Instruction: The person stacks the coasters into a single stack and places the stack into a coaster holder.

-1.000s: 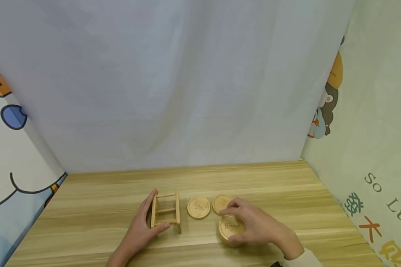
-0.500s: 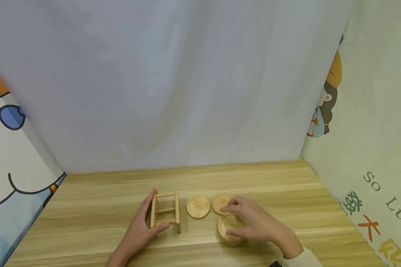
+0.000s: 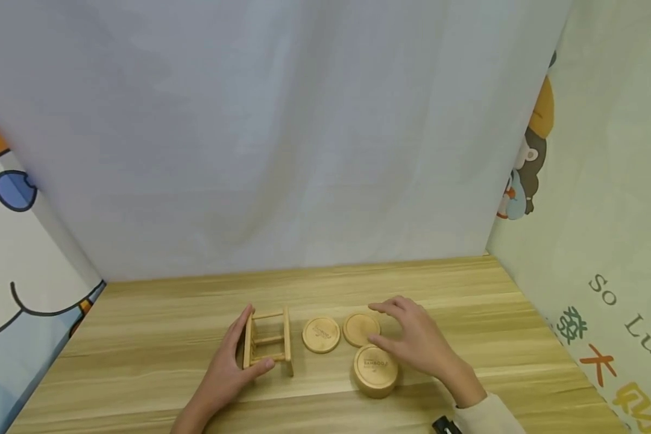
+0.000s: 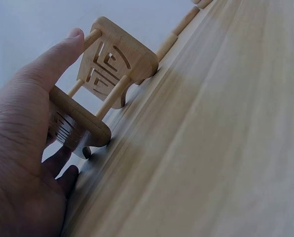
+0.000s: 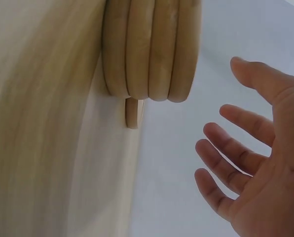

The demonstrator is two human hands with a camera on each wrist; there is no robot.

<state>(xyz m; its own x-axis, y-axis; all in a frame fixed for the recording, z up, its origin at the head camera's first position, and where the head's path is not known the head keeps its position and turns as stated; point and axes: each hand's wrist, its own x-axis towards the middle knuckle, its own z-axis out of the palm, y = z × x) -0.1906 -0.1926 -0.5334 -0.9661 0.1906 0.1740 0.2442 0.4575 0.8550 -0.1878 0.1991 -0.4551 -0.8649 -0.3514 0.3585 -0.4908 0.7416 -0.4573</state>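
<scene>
A small wooden coaster holder [image 3: 269, 340], with two cut-out end panels joined by rods, stands on the table in the head view. My left hand [image 3: 226, 366] grips its left end, the thumb [image 4: 63, 49] across a rod and the fingers behind the panel. Two round bamboo coasters lie flat to its right, a left one [image 3: 321, 335] and a right one [image 3: 361, 329]. In front of the right one is a stack of several coasters [image 3: 375, 369], also seen edge-on as a stack [image 5: 149, 49] in the right wrist view. My right hand [image 3: 420, 337] hovers beside it, fingers spread, holding nothing.
The wood-grain table [image 3: 168, 325] ends at a pale curtain [image 3: 304, 150] at the back. Printed cloths hang at both sides, the left cloth [image 3: 22, 247] and the right cloth [image 3: 613, 199]. A black object [image 3: 446, 425] shows by the right sleeve.
My right hand has come off the stack of coasters and moved up and away from it. The left hand keeps its grip on the coaster holder, which has stayed in place.
</scene>
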